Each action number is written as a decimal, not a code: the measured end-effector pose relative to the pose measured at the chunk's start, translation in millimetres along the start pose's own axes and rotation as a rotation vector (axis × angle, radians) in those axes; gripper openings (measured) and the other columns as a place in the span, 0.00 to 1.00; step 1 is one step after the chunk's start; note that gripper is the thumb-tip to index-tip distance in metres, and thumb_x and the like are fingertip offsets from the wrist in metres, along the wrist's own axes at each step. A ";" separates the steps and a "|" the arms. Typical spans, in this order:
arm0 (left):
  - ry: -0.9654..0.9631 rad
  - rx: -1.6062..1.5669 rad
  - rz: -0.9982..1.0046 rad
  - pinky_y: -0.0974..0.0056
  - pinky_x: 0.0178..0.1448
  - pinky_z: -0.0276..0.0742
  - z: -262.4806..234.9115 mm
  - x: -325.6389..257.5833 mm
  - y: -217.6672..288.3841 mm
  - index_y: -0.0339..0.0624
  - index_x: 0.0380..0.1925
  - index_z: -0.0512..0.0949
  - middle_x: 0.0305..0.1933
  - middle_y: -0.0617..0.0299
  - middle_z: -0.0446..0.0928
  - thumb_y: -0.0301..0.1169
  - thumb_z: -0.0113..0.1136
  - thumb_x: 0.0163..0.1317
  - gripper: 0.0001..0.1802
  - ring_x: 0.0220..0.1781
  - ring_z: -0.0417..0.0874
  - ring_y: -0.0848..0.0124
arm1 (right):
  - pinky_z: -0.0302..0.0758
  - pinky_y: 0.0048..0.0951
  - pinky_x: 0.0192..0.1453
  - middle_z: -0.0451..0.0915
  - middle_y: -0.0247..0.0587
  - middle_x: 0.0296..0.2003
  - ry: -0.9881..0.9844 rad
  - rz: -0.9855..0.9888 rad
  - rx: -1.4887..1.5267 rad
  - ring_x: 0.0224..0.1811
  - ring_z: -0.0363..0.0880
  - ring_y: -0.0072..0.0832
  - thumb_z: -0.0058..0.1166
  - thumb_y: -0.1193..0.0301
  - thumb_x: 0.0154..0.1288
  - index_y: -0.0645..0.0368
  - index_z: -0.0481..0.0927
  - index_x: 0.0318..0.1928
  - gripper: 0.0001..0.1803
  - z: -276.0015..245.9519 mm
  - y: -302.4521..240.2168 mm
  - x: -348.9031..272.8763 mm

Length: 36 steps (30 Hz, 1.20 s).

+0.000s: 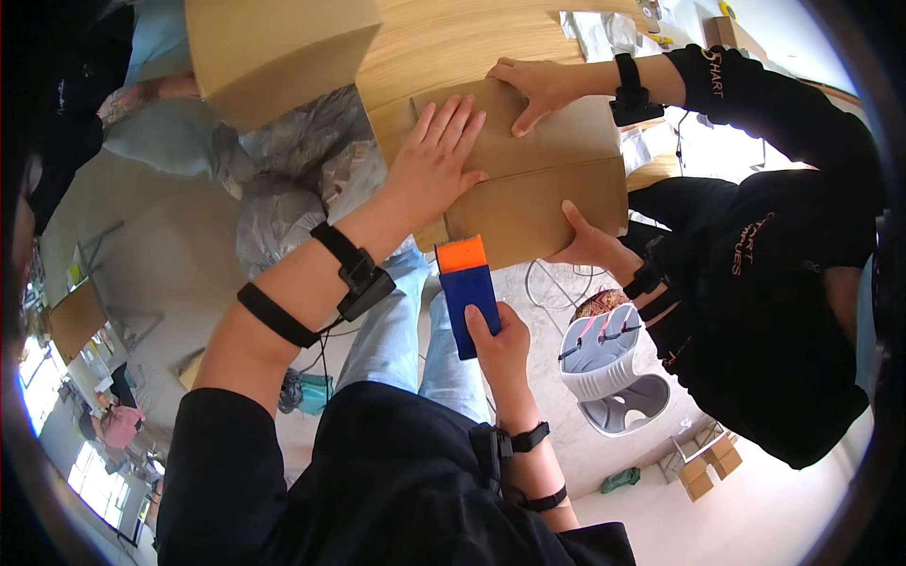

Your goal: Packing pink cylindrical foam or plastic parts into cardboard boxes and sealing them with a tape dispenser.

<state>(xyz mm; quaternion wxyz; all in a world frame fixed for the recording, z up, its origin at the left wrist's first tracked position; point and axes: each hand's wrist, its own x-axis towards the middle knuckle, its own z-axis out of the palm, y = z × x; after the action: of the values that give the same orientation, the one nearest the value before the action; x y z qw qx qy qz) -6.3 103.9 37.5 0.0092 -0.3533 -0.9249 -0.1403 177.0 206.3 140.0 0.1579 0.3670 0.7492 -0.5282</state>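
Note:
A closed brown cardboard box (pixel 547 179) lies on the wooden table near its front edge, a seam running across its top. My left hand (pixel 439 151) rests flat on the box's left part, fingers stretched out. In my right hand (pixel 500 344) is a flat blue block with an orange end (pixel 469 297); its exact kind I cannot make out. The orange end points up toward the box's near left corner; whether they touch I cannot tell. At the right, another person's two hands (pixel 547 90) press on the box's far and near sides.
A larger cardboard box (pixel 274 57) sits at the table's left end, a third person's hand against it. Grey plastic bags (pixel 283 208) crowd the floor below. A white and grey chair (pixel 609 368) stands at right, near cables. Silver packets (pixel 604 36) lie on the far side.

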 end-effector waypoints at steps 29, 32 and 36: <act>0.036 0.153 -0.022 0.53 0.76 0.43 8.3 -13.2 -12.3 0.39 0.68 0.54 0.72 0.51 0.54 0.55 0.51 0.61 0.43 0.74 0.51 0.59 | 0.68 0.32 0.24 0.74 0.46 0.17 0.000 -0.009 -0.111 0.18 0.72 0.29 0.61 0.60 0.57 0.66 0.75 0.26 0.19 1.8 94.8 -24.7; 0.034 0.158 -0.028 0.53 0.76 0.43 6.9 -14.9 -14.7 0.39 0.68 0.55 0.72 0.51 0.53 0.55 0.51 0.61 0.42 0.74 0.51 0.59 | 0.68 0.31 0.24 0.74 0.46 0.16 -0.006 -0.013 -0.126 0.18 0.72 0.29 0.61 0.60 0.57 0.66 0.76 0.26 0.19 6.0 94.6 -20.0; 0.058 0.186 -0.025 0.51 0.76 0.43 7.3 -5.6 9.0 0.41 0.67 0.57 0.72 0.51 0.54 0.53 0.53 0.60 0.41 0.74 0.51 0.59 | 0.68 0.31 0.24 0.75 0.46 0.17 0.038 0.006 -0.069 0.18 0.72 0.29 0.61 0.60 0.57 0.66 0.76 0.26 0.19 -4.8 98.0 -21.1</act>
<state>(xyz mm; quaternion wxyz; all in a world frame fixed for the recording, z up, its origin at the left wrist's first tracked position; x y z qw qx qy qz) 4.4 108.7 32.1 0.0669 -0.3352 -0.9376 -0.0638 262.3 219.6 88.8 0.1579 0.3732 0.7688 -0.4947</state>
